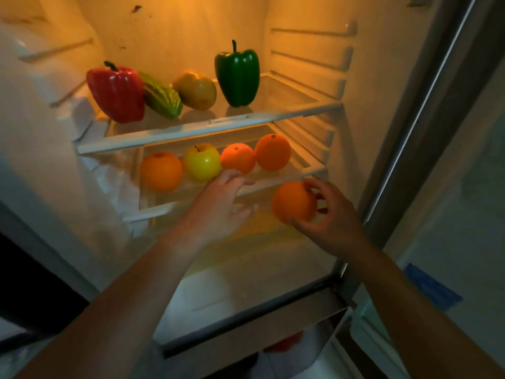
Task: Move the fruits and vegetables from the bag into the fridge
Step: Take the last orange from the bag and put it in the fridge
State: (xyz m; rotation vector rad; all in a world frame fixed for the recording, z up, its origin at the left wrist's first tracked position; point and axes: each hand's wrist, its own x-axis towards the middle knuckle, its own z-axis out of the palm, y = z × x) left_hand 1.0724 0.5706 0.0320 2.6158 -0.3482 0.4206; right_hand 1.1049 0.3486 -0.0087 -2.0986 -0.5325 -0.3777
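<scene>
Orange in hand: one round orange (293, 202), with no long axis to speak of; its stem end is not visible.
Right grip (328, 214): curled round that orange, thumb beneath it and fingertips (311, 184) on its upper right side; the fruit sits to the left of the palm, toward the inside of the fridge (177, 28).
Where it is: just below the right end of the lower shelf (164, 207), in front of its edge and not resting on it.
Left grip (216, 203): fingers loosely spread and holding nothing, over the front edge of the lower shelf, its tips near the apple (202, 162); whether they touch it, I cannot tell.
Lower shelf count: three oranges (161, 170) (237, 157) (272, 151) and one yellow-green apple with its stem up, in a row.
Upper shelf (191, 129) count: one red pepper (116, 91) leaning with its stem up and to the left; one green pepper (237, 75) upright with its stem up; one ridged green vegetable (161, 97) lying flat against the red pepper, long axis running from back left to front right; one brownish-green fruit (195, 90).
Oranges overall: four.
</scene>
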